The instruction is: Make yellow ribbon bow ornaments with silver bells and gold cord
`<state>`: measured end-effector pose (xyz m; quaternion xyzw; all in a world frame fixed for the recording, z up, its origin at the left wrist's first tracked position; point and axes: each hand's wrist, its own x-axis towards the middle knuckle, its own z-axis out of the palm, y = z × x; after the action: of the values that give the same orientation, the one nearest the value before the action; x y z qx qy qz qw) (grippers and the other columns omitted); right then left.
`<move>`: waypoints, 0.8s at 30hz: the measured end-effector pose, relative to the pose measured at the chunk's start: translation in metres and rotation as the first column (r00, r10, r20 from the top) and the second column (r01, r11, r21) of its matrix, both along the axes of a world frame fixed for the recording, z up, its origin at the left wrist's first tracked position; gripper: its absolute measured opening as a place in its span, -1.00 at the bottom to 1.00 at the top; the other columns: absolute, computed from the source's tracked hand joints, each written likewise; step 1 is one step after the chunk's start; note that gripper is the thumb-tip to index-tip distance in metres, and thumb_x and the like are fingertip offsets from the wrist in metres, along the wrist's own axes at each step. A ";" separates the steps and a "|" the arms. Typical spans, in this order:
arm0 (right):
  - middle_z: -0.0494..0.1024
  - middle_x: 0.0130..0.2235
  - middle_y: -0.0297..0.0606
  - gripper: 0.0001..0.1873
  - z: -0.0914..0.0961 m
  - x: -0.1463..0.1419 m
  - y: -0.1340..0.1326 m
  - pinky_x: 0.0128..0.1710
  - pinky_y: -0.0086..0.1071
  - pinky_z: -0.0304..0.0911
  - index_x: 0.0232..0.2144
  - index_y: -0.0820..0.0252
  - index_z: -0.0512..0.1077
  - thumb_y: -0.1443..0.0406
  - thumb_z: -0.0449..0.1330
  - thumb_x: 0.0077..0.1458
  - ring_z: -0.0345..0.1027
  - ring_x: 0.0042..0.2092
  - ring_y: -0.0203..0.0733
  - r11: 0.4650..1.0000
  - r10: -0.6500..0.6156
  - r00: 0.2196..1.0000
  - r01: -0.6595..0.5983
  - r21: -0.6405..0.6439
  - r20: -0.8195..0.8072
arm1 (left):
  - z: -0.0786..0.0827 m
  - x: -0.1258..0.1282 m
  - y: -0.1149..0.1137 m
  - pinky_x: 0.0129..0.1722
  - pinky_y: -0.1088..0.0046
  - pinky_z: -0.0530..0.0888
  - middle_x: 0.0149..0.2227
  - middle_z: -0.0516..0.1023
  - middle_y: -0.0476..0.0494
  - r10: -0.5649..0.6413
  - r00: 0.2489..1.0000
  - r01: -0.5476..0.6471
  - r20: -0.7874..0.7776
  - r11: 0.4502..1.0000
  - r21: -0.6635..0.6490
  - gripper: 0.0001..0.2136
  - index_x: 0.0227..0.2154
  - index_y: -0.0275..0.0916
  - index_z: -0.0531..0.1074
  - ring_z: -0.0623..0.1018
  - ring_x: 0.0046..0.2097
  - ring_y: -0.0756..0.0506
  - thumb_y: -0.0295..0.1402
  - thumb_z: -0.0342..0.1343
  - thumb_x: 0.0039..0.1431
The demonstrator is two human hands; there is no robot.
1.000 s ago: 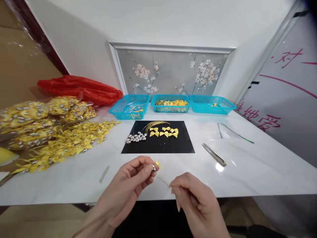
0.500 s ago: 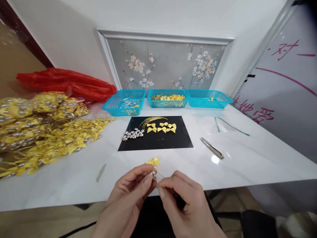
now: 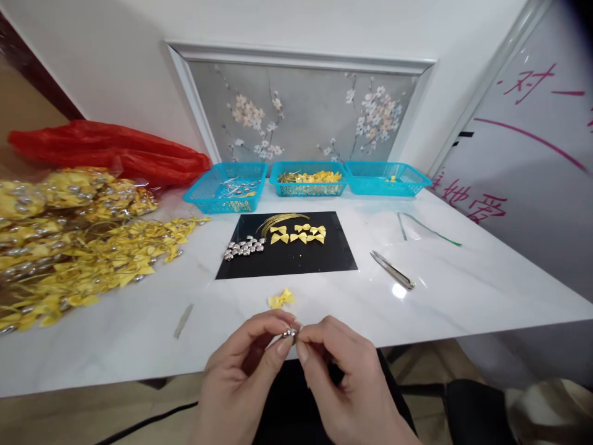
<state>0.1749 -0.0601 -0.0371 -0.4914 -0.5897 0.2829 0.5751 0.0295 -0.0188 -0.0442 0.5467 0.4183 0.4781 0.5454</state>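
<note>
Between the fingertips of both hands is a small silver bead (image 3: 290,332) at the table's front edge. My left hand (image 3: 252,352) pinches it from the left with thumb and forefinger. My right hand (image 3: 337,364) is closed at the bead's right side; whatever fine piece its fingertips grip is hidden. Just beyond the fingers a yellow ribbon bow (image 3: 281,299) shows above the white table. Farther back, a black mat (image 3: 287,262) bears a cluster of silver beads (image 3: 244,248), several yellow bows (image 3: 299,237) and a bundle of gold wires (image 3: 282,219).
Thread snips (image 3: 392,270) lie right of the mat. Three blue baskets stand along the wall: left (image 3: 199,195), middle (image 3: 309,190) and right (image 3: 389,187). Yellow bead-and-bow strands (image 3: 111,259) heap at left, before a red plastic bag (image 3: 111,148). Green-edged clear plastic (image 3: 424,230) lies at right.
My right fingertips have come in against the bead, beside my left ones. The thin strand seen between the hands no longer shows. The view has tilted and shifted slightly.
</note>
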 end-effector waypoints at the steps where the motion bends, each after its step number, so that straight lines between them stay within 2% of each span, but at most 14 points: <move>1: 0.39 -0.45 -0.33 -0.81 -0.001 -0.001 0.000 -0.46 -0.43 0.18 -0.34 0.18 0.51 0.38 0.09 0.24 0.25 -0.46 -0.31 1.000 -0.004 1.000 0.004 0.004 -0.013 | -0.001 0.000 0.000 -0.07 0.58 0.55 -0.18 0.64 0.03 0.001 1.000 -0.001 -0.008 1.000 0.010 -0.96 -0.33 -0.04 0.58 0.60 -0.10 -0.06 -0.34 0.27 0.17; 4: 0.43 -0.42 -0.32 -0.83 -0.006 -0.003 0.000 -0.44 -0.43 0.22 -0.31 0.17 0.48 0.34 0.09 0.27 0.28 -0.45 -0.31 1.000 0.014 0.997 -0.016 -0.023 -0.081 | 0.000 0.002 -0.002 -0.15 0.53 0.60 -0.22 0.66 0.00 0.029 0.998 -0.027 -0.051 0.999 0.045 -0.95 -0.32 -0.04 0.57 0.64 -0.16 -0.09 -0.34 0.26 0.16; 7: 0.45 -0.40 -0.32 -0.86 -0.011 -0.004 0.000 -0.44 -0.45 0.27 -0.26 0.17 0.41 0.26 0.08 0.31 0.33 -0.45 -0.31 0.989 0.070 0.968 -0.099 -0.113 -0.239 | 0.000 0.005 -0.004 -0.24 0.51 0.63 -0.28 0.67 -0.01 0.111 0.981 -0.083 -0.159 0.981 0.175 -0.91 -0.29 -0.03 0.54 0.67 -0.23 -0.11 -0.36 0.25 0.14; 9: 0.46 -0.38 -0.33 -0.85 -0.013 -0.003 0.000 -0.44 -0.47 0.32 -0.23 0.16 0.37 0.21 0.10 0.32 0.36 -0.43 -0.32 0.973 0.099 0.929 -0.165 -0.161 -0.356 | -0.004 0.005 -0.006 -0.27 0.46 0.65 -0.26 0.68 -0.04 0.173 0.956 -0.098 -0.237 0.950 0.297 -0.84 -0.22 -0.02 0.52 0.68 -0.24 -0.13 -0.39 0.23 0.14; 12: 0.46 -0.36 -0.35 -0.82 -0.016 -0.001 0.001 -0.42 -0.50 0.36 -0.20 0.16 0.36 0.16 0.12 0.31 0.38 -0.42 -0.34 0.952 0.099 0.890 -0.215 -0.219 -0.445 | -0.015 0.001 -0.005 -0.19 0.35 0.66 -0.21 0.69 -0.08 0.275 0.884 -0.072 -0.378 0.879 0.472 -0.78 -0.15 -0.02 0.54 0.69 -0.18 -0.20 -0.40 0.19 0.14; 14: 0.47 -0.37 -0.35 -0.79 -0.016 0.001 0.002 -0.41 -0.50 0.38 -0.18 0.17 0.39 0.15 0.13 0.31 0.39 -0.42 -0.34 0.938 0.087 0.894 -0.222 -0.266 -0.439 | -0.023 -0.005 -0.002 -0.13 0.32 0.65 -0.22 0.71 -0.09 0.295 0.828 -0.007 -0.477 0.856 0.517 -0.81 -0.20 -0.01 0.59 0.70 -0.17 -0.22 -0.37 0.20 0.13; 16: 0.48 -0.38 -0.34 -0.77 -0.016 0.003 0.003 -0.39 -0.50 0.38 -0.20 0.18 0.43 0.14 0.12 0.32 0.39 -0.42 -0.34 0.929 0.089 0.907 -0.225 -0.295 -0.412 | -0.029 -0.011 0.001 -0.13 0.34 0.65 -0.22 0.72 -0.09 0.266 0.792 0.066 -0.549 0.857 0.510 -0.84 -0.23 0.01 0.62 0.70 -0.18 -0.23 -0.34 0.21 0.14; 18: 0.48 -0.36 -0.33 -0.78 -0.015 0.004 0.004 -0.38 -0.50 0.37 -0.22 0.18 0.45 0.16 0.12 0.32 0.38 -0.40 -0.33 0.936 0.092 0.920 -0.211 -0.284 -0.380 | -0.033 -0.016 0.004 -0.12 0.36 0.64 -0.21 0.73 -0.09 0.243 0.773 0.106 -0.586 0.862 0.496 -0.81 -0.18 0.02 0.61 0.71 -0.19 -0.22 -0.32 0.24 0.14; 21: 0.47 -0.34 -0.32 -0.82 -0.015 0.003 0.006 -0.36 -0.49 0.32 -0.28 0.16 0.49 0.24 0.13 0.31 0.37 -0.34 -0.30 0.969 0.046 0.958 -0.111 -0.219 -0.282 | -0.032 -0.015 0.002 -0.09 0.35 0.64 -0.21 0.74 -0.09 0.302 0.776 0.082 -0.554 0.822 0.563 -0.72 -0.07 -0.01 0.57 0.71 -0.18 -0.22 -0.35 0.24 0.13; 24: 0.49 -0.22 -0.25 -0.86 -0.014 0.003 0.009 -0.32 -0.47 0.31 -0.36 0.14 0.52 0.31 0.18 0.24 0.41 -0.20 -0.23 0.992 -0.062 0.980 0.040 -0.119 -0.191 | -0.024 -0.006 -0.002 -0.11 0.37 0.65 -0.22 0.74 -0.07 0.340 0.816 0.034 -0.468 0.779 0.626 -0.68 -0.02 -0.02 0.50 0.71 -0.18 -0.18 -0.42 0.19 0.17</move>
<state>0.1778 -0.0515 -0.0512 -0.5086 -0.5007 0.3482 0.6078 0.0231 -0.0209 -0.0682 0.7691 0.4275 0.4505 0.1510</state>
